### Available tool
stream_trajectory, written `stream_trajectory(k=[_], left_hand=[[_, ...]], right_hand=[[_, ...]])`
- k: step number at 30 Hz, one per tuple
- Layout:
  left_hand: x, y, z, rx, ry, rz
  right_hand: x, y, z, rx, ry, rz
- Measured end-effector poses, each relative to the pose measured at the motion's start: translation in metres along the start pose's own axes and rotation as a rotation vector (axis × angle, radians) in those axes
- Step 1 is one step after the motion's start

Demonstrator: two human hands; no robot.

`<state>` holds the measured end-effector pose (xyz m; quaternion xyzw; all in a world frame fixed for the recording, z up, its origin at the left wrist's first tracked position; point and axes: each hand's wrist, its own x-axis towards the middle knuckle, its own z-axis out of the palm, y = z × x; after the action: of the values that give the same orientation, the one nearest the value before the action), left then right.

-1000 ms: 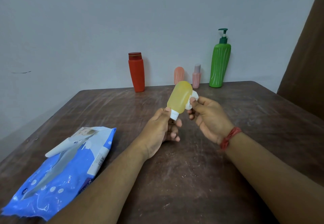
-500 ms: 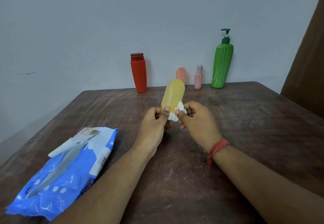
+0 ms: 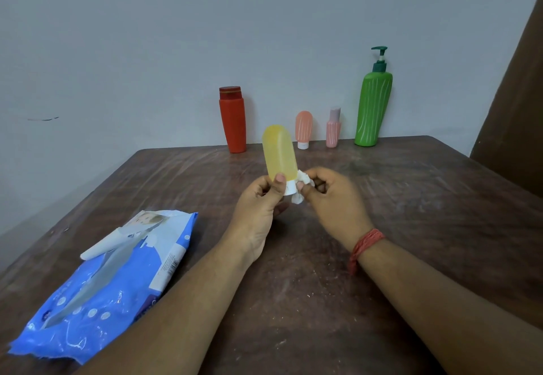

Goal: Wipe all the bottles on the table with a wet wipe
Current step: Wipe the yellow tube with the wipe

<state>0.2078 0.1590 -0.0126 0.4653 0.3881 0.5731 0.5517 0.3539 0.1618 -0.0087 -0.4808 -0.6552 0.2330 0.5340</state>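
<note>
The yellow bottle (image 3: 279, 151) stood upright and cap-down above the table (image 3: 411, 198), pinched at its base by the left hand (image 3: 258, 207). Just right of the cap, the right hand (image 3: 332, 198) clutched the crumpled wipe (image 3: 302, 188), touching it.

Looks like a plain room in a home. Worn dark wooden table (image 3: 411, 213) pushed against a bare grey wall (image 3: 176, 36). Toiletry-type bottles lined along the wall: red bottle (image 3: 232, 122), green pump bottle (image 3: 372, 107). Blue pack of baby wipes (image 3: 111, 280) on the table.
</note>
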Motion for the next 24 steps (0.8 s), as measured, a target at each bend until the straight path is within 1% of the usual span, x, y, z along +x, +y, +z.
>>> stream_trajectory(k=[3,7,11,13,14,16,19,22,24], left_hand=[[0.0,0.003,-0.001,-0.03,0.019,-0.002],[0.0,0.004,-0.002,-0.013,-0.022,0.005],[-0.001,0.002,0.001,0.031,-0.033,0.054],[0.0,0.002,0.0,0.058,0.003,0.074],[0.001,0.002,0.0,0.058,0.028,0.072],[0.002,0.001,0.0,0.056,0.075,0.061],[0.002,-0.003,0.003,0.141,0.07,0.079],[0.0,-0.005,0.006,0.144,0.033,0.094],[-0.001,-0.005,0.005,0.127,0.009,0.082]], right_hand=[[-0.004,-0.002,-0.001,0.042,-0.081,-0.001],[-0.001,0.001,0.001,0.037,-0.081,0.05],[-0.006,-0.003,0.002,0.238,-0.133,0.13],[-0.007,-0.004,0.003,0.262,-0.129,0.127],[-0.006,-0.004,0.003,0.229,-0.116,0.116],[-0.003,-0.003,0.002,0.07,-0.075,0.075],[-0.002,-0.004,0.0,-0.184,0.031,-0.058],[-0.003,-0.01,0.001,-0.278,0.028,-0.171],[-0.004,-0.012,0.0,-0.298,0.01,-0.2]])
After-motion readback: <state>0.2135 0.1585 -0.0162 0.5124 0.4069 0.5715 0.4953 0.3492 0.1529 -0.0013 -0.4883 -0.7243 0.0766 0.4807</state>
